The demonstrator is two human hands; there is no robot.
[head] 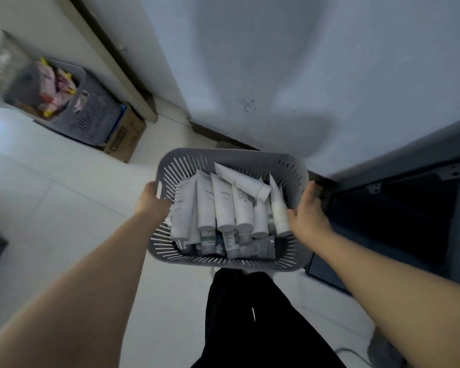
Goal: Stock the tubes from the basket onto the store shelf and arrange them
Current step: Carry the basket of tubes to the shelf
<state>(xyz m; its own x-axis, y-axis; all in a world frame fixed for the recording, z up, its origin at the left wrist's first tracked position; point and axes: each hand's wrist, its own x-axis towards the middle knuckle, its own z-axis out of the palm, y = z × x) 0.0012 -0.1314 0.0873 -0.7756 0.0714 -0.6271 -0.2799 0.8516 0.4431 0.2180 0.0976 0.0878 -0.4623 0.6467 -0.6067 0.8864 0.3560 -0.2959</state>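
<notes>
Two hands carry a grey slotted basket [231,158] above the floor: left hand [152,199] grips its left rim, right hand [307,213] curls over the right rim. White tubes [223,205] fill it. Far left, another grey basket [91,115] holds pinkish packets [55,86].

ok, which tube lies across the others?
The white tube farthest in the held basket: lies diagonally on top, cap toward the right hand; the rest point caps toward the person.
</notes>
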